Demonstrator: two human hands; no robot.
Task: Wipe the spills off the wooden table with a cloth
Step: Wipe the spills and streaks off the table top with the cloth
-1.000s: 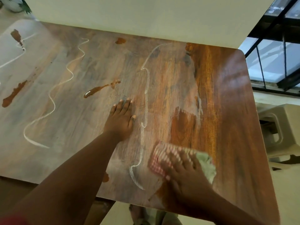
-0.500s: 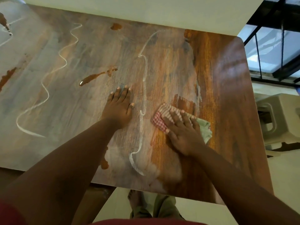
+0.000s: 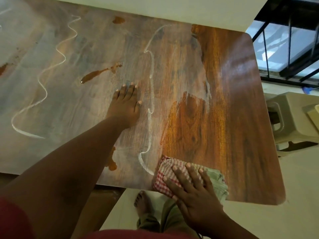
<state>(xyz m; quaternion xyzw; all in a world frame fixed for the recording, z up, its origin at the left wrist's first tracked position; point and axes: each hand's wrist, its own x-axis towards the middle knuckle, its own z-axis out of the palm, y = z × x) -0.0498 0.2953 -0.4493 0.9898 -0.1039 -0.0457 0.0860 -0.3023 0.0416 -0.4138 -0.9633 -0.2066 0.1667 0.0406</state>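
Note:
The wooden table (image 3: 233, 100) fills the view, glossy brown on its right part and hazy grey with film on the left. My right hand (image 3: 193, 192) presses flat on a folded red-checked and pale green cloth (image 3: 165, 176) at the table's near edge. My left hand (image 3: 126, 104) lies flat, fingers spread, on the middle of the table. An orange-brown spill streak (image 3: 96, 75) lies beyond my left hand. A smaller orange blot (image 3: 112, 164) sits by my left forearm near the front edge, and another (image 3: 118, 19) lies at the far edge. White wavy smear lines (image 3: 151, 107) run across the top.
A beige plastic stool (image 3: 291, 118) stands right of the table. A cream wall (image 3: 155, 7) borders the far edge, with a dark window frame (image 3: 284, 49) at upper right. My bare foot (image 3: 142, 202) shows on the pale floor below the front edge.
My right hand has dragged the cloth back from the table's middle to the near edge, leaving a darker wiped strip. My left hand has stayed planted.

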